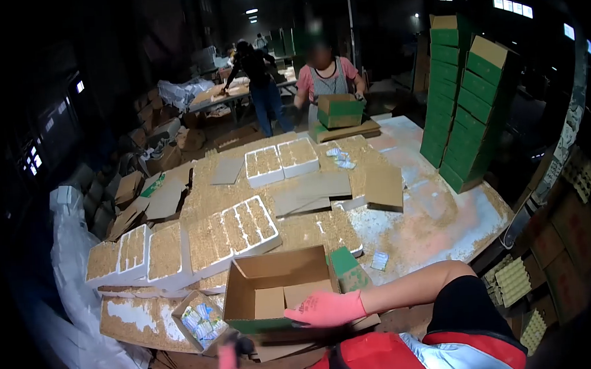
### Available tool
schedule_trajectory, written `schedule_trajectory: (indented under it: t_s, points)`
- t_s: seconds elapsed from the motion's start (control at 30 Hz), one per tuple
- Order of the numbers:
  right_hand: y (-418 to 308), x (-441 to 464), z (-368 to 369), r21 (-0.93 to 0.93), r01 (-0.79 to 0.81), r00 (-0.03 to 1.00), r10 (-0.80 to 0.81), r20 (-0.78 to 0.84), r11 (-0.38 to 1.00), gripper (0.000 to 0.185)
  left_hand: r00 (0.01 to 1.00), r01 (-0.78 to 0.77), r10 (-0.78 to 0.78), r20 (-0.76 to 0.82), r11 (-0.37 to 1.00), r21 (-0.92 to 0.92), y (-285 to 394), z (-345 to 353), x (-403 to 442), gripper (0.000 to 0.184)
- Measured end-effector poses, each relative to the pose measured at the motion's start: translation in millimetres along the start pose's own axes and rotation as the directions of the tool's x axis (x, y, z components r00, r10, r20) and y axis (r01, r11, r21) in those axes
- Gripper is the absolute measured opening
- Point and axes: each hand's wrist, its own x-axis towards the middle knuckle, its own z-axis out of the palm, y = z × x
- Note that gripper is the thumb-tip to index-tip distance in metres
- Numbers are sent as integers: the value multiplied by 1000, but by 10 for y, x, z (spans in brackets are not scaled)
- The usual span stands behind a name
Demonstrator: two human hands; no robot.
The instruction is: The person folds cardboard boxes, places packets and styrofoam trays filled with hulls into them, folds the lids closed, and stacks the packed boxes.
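Observation:
An open cardboard box [254, 285] with a brown inside and green outside stands at the table's near edge. My right hand [325, 308], in a pink glove, grips its near wall, fingers pointing left. Lower left, my left hand [229, 365], also pink-gloved, is smeared by motion below the box. A dark object [242, 346] shows at its fingers, too blurred to name. Close by, a small open carton [181, 317] holds several printed packets [204, 323]. A green flap [348, 270] sticks out right of the box.
White foam trays [270, 244] filled with tan granular material stand across the littered table [438, 220]. Flat cardboard pieces [384, 186] lie among them. Tall stacks of green boxes [463, 132] rise at right. Across the table a person [333, 82] handles another box [340, 112].

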Motion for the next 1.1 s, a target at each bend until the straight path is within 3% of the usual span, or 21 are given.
schedule_trajectory:
  t_s: [0.03,0.07,0.1,0.13,0.17,0.2,0.23,0.27,0.33,0.4,0.47,0.53,0.57,0.67,0.73,0.8,0.93,1.0,1.03,1.07,1.1]
  points:
    - [-12,-47,106,30,38,999,-37,-35,999,38,977,-49,39,-209,998,-45,507,376,-100,37]
    - [-53,-36,138,73,20,998,-24,50,997,39,909,-112,76,-409,991,-66,1032,778,-207,40]
    - [-115,23,112,130,-2,991,-15,136,992,40,890,-166,247,-383,958,234,1132,971,-71,55]
    - [-117,21,71,184,-25,976,-16,218,983,41,976,-86,160,-151,910,406,1177,937,66,56]
    - [16,-61,-33,313,-82,995,58,86,946,40,981,-86,178,-74,749,658,1423,1727,97,55]
    - [246,-128,-230,427,-114,988,147,-44,897,40,966,-9,201,-164,658,753,1344,1627,275,52]
    - [611,-245,-502,658,-145,886,393,-246,739,46,961,-22,232,-153,611,791,1305,1541,329,50]
    - [1190,-513,-514,620,-366,597,686,-416,694,34,952,-41,272,-138,563,825,1295,1510,380,49]
    - [2293,-1194,-167,562,-762,91,912,-399,322,46,957,52,214,-194,535,843,1387,1667,428,49]
    - [2936,-1802,670,490,-865,-70,993,90,-105,63,953,111,188,-238,513,851,1428,1745,342,50]
    - [3230,-1843,1594,613,-785,-110,994,7,-91,82,944,96,229,-238,499,861,1430,1641,275,52]
    - [3196,-1727,1619,745,-660,-170,985,-22,-97,87,917,139,269,-296,478,867,1245,1431,144,53]
    - [3104,-1725,1618,797,-595,-205,978,-28,-102,91,911,156,263,-319,496,854,1298,1721,86,52]
    - [3002,-1762,1236,964,-253,-65,996,67,-82,96,900,151,296,-320,476,866,1098,1538,127,52]
    - [3214,-1895,1227,939,-342,-93,993,-76,40,80,896,126,310,-319,510,851,1136,1562,131,50]
    - [3055,-2017,700,977,-185,-30,993,-113,106,69,902,98,324,-286,491,866,1160,1534,37,50]
    - [2857,-2522,-214,846,-466,-6,955,-297,261,57,891,96,350,-289,478,873,1090,1586,-72,51]
    - [2395,-2483,-968,810,-478,105,937,-332,340,53,905,48,342,-254,510,859,1110,1606,33,52]
    - [2146,-2384,-1290,876,-384,112,956,-271,293,51,916,73,303,-262,515,854,1122,1698,115,51]
    - [1874,-2258,-1570,930,-287,126,971,-203,231,49,914,4,366,-173,420,908,1029,1624,317,51]
    - [1590,-2067,-1808,942,-269,168,973,-158,199,46,936,-71,332,-115,498,864,994,1551,518,49]
